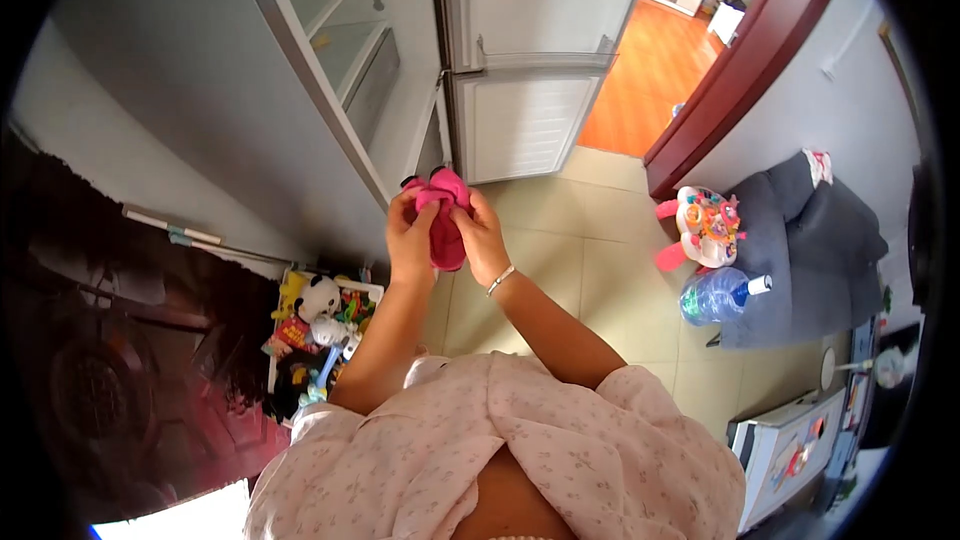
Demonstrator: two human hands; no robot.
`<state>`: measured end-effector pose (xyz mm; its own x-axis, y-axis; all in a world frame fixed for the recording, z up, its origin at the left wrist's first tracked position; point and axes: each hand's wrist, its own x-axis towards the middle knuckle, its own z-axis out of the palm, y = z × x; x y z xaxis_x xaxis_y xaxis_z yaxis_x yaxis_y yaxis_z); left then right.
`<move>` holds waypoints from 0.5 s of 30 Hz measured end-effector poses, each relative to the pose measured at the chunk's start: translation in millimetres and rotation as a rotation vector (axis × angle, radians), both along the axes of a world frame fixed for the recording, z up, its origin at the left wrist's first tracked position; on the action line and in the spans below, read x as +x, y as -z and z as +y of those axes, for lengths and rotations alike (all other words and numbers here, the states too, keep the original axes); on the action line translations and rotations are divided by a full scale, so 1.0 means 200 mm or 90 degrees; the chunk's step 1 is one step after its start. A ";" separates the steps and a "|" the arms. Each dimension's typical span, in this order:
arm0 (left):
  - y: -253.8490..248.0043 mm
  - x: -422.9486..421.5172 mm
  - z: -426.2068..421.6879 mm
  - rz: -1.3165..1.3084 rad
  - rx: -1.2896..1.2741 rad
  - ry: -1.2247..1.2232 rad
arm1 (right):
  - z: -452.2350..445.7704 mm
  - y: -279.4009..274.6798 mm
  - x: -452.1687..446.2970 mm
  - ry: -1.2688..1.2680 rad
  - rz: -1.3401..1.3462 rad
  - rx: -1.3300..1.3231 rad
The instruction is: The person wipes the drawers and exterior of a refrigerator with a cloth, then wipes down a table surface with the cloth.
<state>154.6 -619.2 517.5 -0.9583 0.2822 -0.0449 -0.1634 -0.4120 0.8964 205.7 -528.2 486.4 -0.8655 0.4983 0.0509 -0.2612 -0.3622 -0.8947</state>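
In the head view, the left hand [408, 237] and the right hand [482, 238] are both gripping a pink cloth [446, 248], which is hanging between them in front of the body, above the floor [540, 250]. The fingers of each hand are curling around its sides, nearly closed, while both thumbs are pressing on its front from either side. The cloth is bunching at the top, where two dark patches are showing along its upper edge, and its lower end is dangling between the wrists. A pale bracelet [500, 281] is circling the right wrist.

Just beyond the hands, a refrigerator [310, 65] is standing with its upper door [545, 5] and lower door [525, 125] swinging wide, and its shelves are showing inside. To the left of the forearms, a panda toy [319, 296] is sitting among other toys in a box [366, 290] near the refrigerator's base. On the right, a grey sofa [800, 260] is standing by the wall, with a large clear bottle [708, 298] and a colourful play toy [708, 227] resting just beside it. Past the doors, an orange floor [635, 70] is showing through a doorway.
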 end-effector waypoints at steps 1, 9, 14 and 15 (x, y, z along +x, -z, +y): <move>0.02 0.03 -0.06 0.021 -0.037 -0.028 | -0.02 0.03 0.00 -0.011 -0.006 -0.007; -0.07 -0.09 -0.31 0.145 -0.049 -0.107 | -0.17 -0.29 -0.35 0.056 0.100 0.089; 0.02 -0.22 -0.31 0.120 -0.061 -0.083 | -0.37 -0.27 -0.49 0.105 0.200 0.507; -0.04 -0.21 -0.29 0.077 -0.032 -0.069 | -0.39 -0.21 -0.51 0.110 0.166 0.493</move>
<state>112.3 -678.0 525.5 -0.9823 0.1768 0.0614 -0.0095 -0.3751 0.9269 104.4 -606.2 528.1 -0.6937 0.3649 0.6210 -0.4893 0.3939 -0.7781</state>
